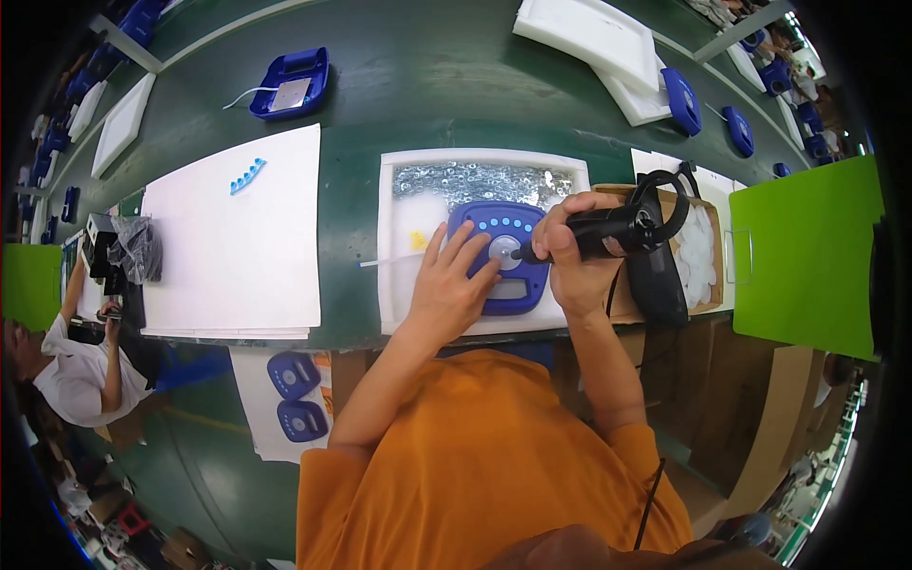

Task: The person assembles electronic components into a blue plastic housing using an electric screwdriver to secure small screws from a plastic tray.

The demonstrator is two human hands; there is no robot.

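A blue plastic housing (475, 214) with a row of light-blue round buttons, a round clear centre and a small window lies in a white foam tray (388, 285). My left hand (448, 287) rests on the housing's left side, fingers spread across its face. From the right, my right hand (575, 261) is closed around a black electric screwdriver (603, 235). The tool's narrow tip points left at the round centre; whether it touches cannot be made out. A white cable (389, 261) runs out to the left over the tray's rim.
Right of the tray stands a cardboard box (717, 285) of whitish pieces, with a black pouch (658, 275) at its edge. A white sheet (233, 256) lies left, bearing a light-blue strip (248, 177). Behind are a blue shell (293, 84) and foam trays (589, 38). Another person (81, 366) sits left.
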